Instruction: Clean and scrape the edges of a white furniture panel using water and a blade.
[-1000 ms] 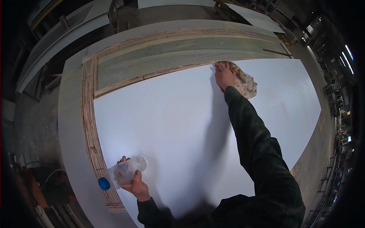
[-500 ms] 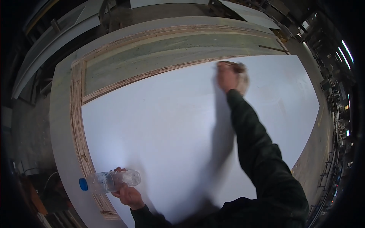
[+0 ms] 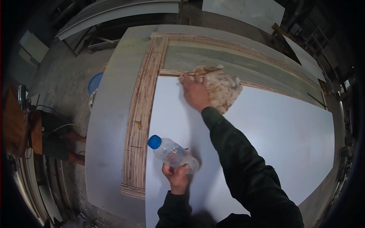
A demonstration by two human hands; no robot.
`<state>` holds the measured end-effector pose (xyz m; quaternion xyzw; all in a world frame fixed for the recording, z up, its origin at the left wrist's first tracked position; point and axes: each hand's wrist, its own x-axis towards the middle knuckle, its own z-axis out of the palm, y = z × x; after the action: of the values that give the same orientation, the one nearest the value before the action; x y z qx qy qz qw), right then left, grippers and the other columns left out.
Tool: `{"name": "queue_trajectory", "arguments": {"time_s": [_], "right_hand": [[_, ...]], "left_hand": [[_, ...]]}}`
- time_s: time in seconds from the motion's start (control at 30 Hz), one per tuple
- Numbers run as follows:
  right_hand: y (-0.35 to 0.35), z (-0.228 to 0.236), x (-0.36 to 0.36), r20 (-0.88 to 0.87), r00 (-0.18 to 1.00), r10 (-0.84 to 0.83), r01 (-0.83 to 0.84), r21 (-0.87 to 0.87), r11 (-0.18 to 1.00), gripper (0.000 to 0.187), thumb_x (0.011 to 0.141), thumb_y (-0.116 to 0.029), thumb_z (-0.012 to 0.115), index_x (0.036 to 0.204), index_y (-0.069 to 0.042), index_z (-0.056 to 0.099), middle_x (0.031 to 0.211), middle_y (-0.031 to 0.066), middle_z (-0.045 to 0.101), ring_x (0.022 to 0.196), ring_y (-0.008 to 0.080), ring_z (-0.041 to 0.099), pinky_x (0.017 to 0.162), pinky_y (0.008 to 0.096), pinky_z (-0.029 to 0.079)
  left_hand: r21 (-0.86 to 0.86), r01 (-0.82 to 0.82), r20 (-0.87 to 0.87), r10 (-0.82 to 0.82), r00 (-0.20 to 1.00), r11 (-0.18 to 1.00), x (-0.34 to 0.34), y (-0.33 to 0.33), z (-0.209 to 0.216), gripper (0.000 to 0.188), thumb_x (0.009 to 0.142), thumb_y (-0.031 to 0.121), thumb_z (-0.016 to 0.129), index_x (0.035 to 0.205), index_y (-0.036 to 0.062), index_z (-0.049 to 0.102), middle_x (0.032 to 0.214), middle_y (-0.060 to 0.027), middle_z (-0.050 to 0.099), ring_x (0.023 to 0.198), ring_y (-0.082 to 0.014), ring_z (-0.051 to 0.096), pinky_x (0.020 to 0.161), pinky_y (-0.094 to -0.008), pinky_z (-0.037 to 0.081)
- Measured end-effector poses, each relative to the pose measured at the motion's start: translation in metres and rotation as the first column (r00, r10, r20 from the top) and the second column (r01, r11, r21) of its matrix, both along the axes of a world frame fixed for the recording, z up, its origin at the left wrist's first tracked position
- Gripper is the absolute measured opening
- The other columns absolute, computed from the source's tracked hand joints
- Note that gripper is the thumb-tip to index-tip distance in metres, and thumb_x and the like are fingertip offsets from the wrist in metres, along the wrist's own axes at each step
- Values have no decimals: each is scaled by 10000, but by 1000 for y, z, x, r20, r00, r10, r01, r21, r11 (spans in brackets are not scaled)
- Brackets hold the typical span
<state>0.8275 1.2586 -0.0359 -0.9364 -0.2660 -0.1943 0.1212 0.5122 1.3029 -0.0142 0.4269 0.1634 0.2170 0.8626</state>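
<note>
The left hand (image 3: 176,176) is wrapped around a clear plastic bottle (image 3: 163,152), fingers and thumb closed on its body, above the near left part of a white panel (image 3: 266,148); the bottle tilts, its blue cap (image 3: 154,141) toward the far left. The right hand (image 3: 197,94) lies spread on a stained cloth (image 3: 225,85) near the panel's far left corner (whether the fingers also pinch the fabric, I cannot tell). The cloth overlaps the panel's far edge and the wooden strip (image 3: 173,72) beyond it. Left of the panel runs a wide band of layered wood (image 3: 142,102). Farther left, beyond the pale board (image 3: 104,152) underneath, another person (image 3: 53,133) stands.
</note>
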Motion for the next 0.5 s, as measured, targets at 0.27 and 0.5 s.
{"name": "queue_trajectory", "arguments": {"time_s": [0.27,0.5], "right_hand": [[13,10,8,-95,993,68,-73,-45,996,388,1043,-221,489,1401,-127,607,1487,144,586,1344,441,528,1154,565,387],[-15,-5,-20,-49,999,19,-17,42,999,413,965,-127,550,1365,-133,650,1318,133,694,1354,451,516,1171,573,360]], "left_hand": [[-203,19,-13,-22,1000,979,4,1,-8,591,736,51,676,1313,-41,590,1212,-182,692,1186,-382,676,1074,-518,511],[-332,-45,19,54,998,942,-1,16,-1,551,761,38,646,1303,-49,596,1245,-188,698,1182,-380,679,1051,-507,528]]}}
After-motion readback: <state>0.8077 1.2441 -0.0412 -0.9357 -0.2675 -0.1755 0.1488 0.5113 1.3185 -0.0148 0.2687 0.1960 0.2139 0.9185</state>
